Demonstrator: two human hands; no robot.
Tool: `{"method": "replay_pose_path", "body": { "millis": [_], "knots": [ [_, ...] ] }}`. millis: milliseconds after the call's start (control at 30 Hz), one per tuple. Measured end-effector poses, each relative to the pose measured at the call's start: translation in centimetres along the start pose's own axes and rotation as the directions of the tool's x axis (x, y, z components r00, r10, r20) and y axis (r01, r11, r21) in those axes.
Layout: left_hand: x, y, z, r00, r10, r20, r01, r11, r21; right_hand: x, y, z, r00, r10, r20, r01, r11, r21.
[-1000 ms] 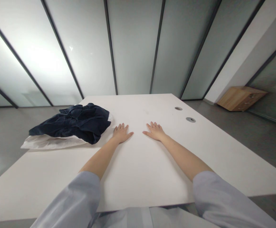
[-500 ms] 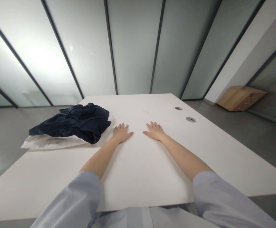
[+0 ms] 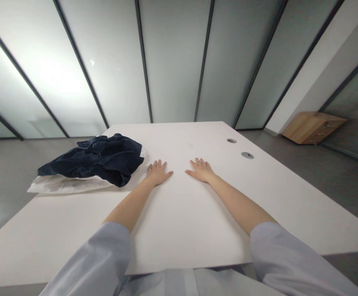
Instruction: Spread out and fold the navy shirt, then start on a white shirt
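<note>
My left hand (image 3: 157, 173) lies flat, palm down, on the white table (image 3: 185, 222), fingers stretched out and holding nothing. My right hand (image 3: 201, 169) rests the same way a short distance to its right, also open and empty. A crumpled dark navy garment (image 3: 100, 159) lies on a white garment (image 3: 64, 184) at the table's left edge, just left of my left hand and apart from it. Both forearms are bare below light grey-blue sleeves.
Two round cable grommets (image 3: 247, 155) sit in the tabletop to the right of my right hand. Frosted glass panels with dark frames stand behind the table. A low wooden cabinet (image 3: 312, 126) sits on the grey floor at the far right.
</note>
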State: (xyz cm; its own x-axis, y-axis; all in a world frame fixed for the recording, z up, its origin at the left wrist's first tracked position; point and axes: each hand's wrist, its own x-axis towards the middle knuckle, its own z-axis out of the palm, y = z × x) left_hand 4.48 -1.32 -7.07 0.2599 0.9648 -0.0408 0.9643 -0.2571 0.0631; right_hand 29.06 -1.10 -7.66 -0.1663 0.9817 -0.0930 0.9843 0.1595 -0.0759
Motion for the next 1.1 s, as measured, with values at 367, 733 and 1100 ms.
{"method": "replay_pose_path", "body": {
  "millis": [367, 733, 1100],
  "knots": [
    [0.14, -0.10, 0.26, 1.000, -0.003, -0.006, 0.003, 1.000, -0.001, 0.08, 0.00, 0.02, 1.000, 0.006, 0.007, -0.006, 1.000, -0.001],
    [0.14, -0.05, 0.07, 1.000, -0.003, 0.015, 0.004, 1.000, -0.009, 0.15, 0.02, 0.11, 1.000, 0.005, -0.001, -0.005, 1.000, 0.003],
    [-0.02, 0.10, -0.06, 1.000, -0.005, 0.004, 0.005, 1.000, 0.017, -0.04, -0.09, -0.06, 1.000, -0.001, -0.013, 0.001, 1.000, 0.002]
  ]
}}
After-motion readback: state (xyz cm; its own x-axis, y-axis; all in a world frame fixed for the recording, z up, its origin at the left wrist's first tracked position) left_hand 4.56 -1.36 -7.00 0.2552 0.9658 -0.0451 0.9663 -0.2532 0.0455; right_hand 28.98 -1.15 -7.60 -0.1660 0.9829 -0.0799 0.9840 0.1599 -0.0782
